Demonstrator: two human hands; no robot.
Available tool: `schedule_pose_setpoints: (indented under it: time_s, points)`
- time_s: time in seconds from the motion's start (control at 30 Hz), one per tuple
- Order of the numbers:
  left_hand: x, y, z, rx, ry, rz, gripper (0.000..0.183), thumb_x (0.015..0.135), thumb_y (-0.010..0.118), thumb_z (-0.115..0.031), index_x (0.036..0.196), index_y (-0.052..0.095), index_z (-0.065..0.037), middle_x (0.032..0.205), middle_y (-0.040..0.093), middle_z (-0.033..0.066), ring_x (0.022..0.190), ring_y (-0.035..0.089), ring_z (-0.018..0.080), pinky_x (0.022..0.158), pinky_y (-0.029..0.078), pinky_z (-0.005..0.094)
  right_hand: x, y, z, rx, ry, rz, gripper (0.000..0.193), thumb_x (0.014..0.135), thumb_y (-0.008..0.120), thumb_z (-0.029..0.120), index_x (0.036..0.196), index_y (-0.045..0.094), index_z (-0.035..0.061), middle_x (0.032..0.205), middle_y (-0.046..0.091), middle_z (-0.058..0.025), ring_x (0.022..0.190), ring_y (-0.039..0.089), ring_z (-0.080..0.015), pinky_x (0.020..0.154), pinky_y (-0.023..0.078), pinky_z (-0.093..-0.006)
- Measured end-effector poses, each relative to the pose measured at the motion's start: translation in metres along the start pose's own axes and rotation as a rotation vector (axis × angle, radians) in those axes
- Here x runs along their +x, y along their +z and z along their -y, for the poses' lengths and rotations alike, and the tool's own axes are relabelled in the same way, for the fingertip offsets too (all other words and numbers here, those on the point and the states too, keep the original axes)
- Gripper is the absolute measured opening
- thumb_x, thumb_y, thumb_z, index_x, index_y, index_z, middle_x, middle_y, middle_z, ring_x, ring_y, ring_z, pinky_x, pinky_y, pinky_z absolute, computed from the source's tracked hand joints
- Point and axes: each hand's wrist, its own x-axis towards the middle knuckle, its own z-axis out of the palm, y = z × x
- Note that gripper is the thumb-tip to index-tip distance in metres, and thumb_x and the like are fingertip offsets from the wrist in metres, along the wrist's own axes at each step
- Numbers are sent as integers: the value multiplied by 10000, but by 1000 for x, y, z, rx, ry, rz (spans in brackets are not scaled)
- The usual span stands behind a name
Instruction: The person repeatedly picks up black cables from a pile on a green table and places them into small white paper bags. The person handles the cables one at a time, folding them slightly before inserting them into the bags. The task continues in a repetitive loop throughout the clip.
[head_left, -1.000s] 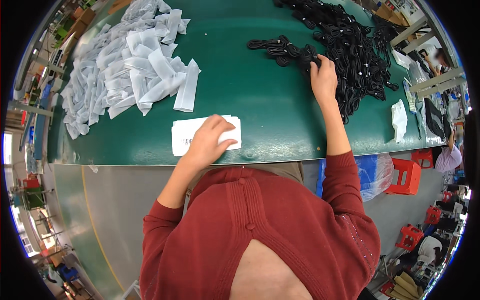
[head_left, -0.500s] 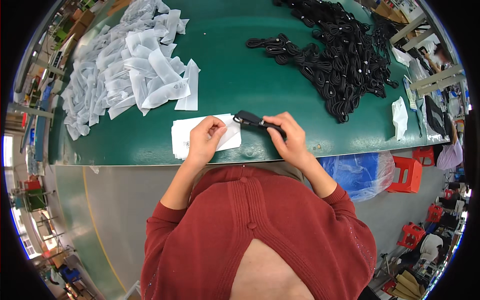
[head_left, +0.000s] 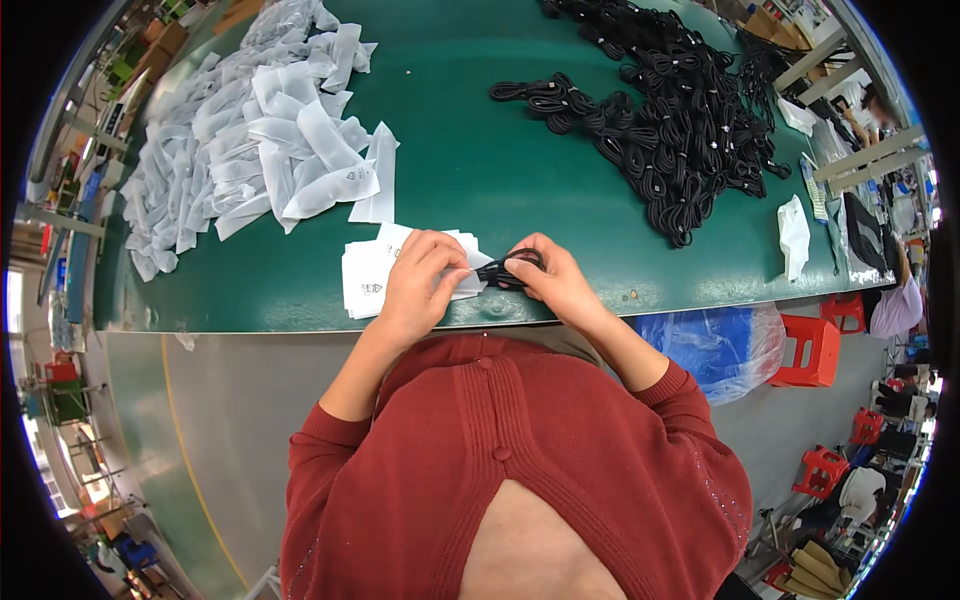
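A coiled black cable (head_left: 507, 271) is gripped in my right hand (head_left: 556, 284), its thumb and fingers closed around the coil's right end. The coil's left end meets my left hand (head_left: 424, 283), whose thumb and fingers pinch a white plastic bag at its right edge. That end of the cable lies at the bag's mouth; how far it reaches inside is hidden by my fingers. Under and beside my left hand lies a stack of flat white bags (head_left: 363, 278), with small dark print on them.
A heap of filled, frosted bags (head_left: 270, 130) covers the table's left side. A large pile of coiled black cables (head_left: 680, 140) spreads over the right. A crumpled white bag (head_left: 793, 238) lies near the right edge. Beyond the front edge stand a blue plastic-lined bin (head_left: 700, 345) and red stool (head_left: 806, 350).
The cable has turned, its loops now between my hands and its left end brought to the bag. My right hand has shifted left, and the left hand has moved slightly right.
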Motion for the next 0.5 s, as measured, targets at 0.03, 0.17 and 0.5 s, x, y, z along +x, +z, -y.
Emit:
schedule_pose_setpoints:
  time_s: [0.03, 0.17, 0.5]
  points:
    - [2, -1, -1, 21, 3, -7, 97, 797, 693, -4, 862, 627, -32, 951, 627, 80, 938, 570, 248, 802, 462, 349, 0, 6, 1, 16, -89, 9, 195, 915, 657, 55, 1079, 575, -11, 955, 616, -42, 827, 605, -94, 715, 494, -248]
    - [13, -6, -6, -7, -4, -93, 115, 772, 706, -3, 834, 617, -43, 961, 625, 93, 912, 561, 291, 784, 457, 376, 5, 20, 3, -16, -444, 114, 307, 890, 696, 51, 1168, 576, -2, 1085, 534, -75, 883, 586, -95, 733, 490, -245]
    - [55, -105, 49, -698, -261, -570, 194, 964, 628, -127, 1125, 651, -21, 1001, 637, 3, 917, 547, 88, 814, 433, 257, 79, -86, 51, -948, -849, -759, 223, 839, 648, 63, 1061, 665, 69, 1026, 619, -130, 954, 607, -315, 772, 511, -420]
